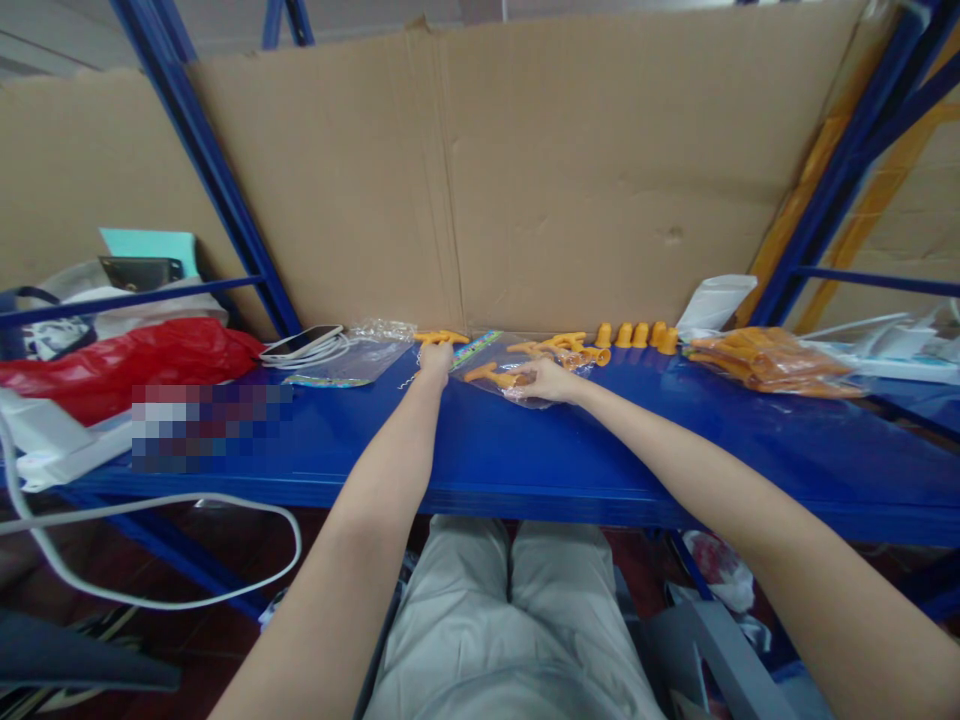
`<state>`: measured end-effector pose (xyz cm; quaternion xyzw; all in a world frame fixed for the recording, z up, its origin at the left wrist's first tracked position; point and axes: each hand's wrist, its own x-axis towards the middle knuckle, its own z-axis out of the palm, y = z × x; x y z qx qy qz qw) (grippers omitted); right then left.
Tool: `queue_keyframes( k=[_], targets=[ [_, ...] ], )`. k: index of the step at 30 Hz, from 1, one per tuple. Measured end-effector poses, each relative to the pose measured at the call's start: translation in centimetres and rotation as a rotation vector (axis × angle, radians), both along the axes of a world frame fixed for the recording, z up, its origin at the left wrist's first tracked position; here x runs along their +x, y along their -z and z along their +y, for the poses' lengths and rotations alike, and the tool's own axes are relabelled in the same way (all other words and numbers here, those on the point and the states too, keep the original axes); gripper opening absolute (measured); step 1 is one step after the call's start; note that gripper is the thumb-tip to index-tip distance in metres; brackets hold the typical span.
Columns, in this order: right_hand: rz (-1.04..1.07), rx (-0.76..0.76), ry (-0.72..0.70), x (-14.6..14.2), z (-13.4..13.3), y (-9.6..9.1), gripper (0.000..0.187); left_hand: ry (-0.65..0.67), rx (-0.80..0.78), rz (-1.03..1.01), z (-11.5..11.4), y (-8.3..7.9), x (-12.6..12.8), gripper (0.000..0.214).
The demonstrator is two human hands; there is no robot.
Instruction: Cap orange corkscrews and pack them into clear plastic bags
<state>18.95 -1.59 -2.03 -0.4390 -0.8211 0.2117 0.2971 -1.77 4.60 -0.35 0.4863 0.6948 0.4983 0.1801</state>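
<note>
At the back middle of the blue shelf, my left hand (436, 360) is closed around an orange plastic handle-like piece (441, 336), which sticks out past the fingers. A thin silver chain (407, 381) hangs beside that hand. My right hand (551, 382) pinches an orange plastic part with a cup-shaped end (508, 380). Beneath it lies a clear plastic bag (536, 402) with a colourful header strip (475, 350). More orange branching pieces (559, 343) lie just behind my right hand. The fingertips of both hands are partly hidden.
Several orange cups (622, 335) stand in a row along the cardboard back wall (585, 180). Bagged orange parts (765, 362) lie right. A clear bag (360, 358), a phone with a white cable (313, 342) and a red plastic bag (142, 360) are left. Blue posts (217, 180) frame the shelf.
</note>
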Motion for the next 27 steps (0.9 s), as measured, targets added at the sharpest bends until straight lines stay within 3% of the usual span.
queue_keyframes(
  k=[3,6,11,15,21,27],
  targets=[
    [0.059,-0.075,-0.018,-0.1,0.1,0.0,0.035,0.016,-0.055,-0.19,0.2,-0.1,-0.2,0.025],
    [0.068,-0.117,-0.042,0.0,-0.2,-0.3,0.029,0.021,-0.062,-0.247,0.3,-0.3,-0.2,0.025],
    [-0.022,-0.043,0.024,-0.1,-0.6,-0.9,0.02,0.014,-0.054,-0.244,0.0,-0.4,0.0,0.024],
    [0.013,0.039,0.053,-0.7,-0.3,-0.2,0.016,0.006,-0.059,-0.232,-0.2,-0.3,0.1,0.02],
    [0.185,-0.027,0.047,-1.3,-0.1,0.8,0.014,0.014,-0.086,-0.226,0.0,-0.2,0.0,0.019],
    [0.175,-0.083,0.081,-1.3,-0.3,0.3,0.018,0.012,-0.094,-0.22,0.1,-0.2,-0.1,0.02]
  ],
)
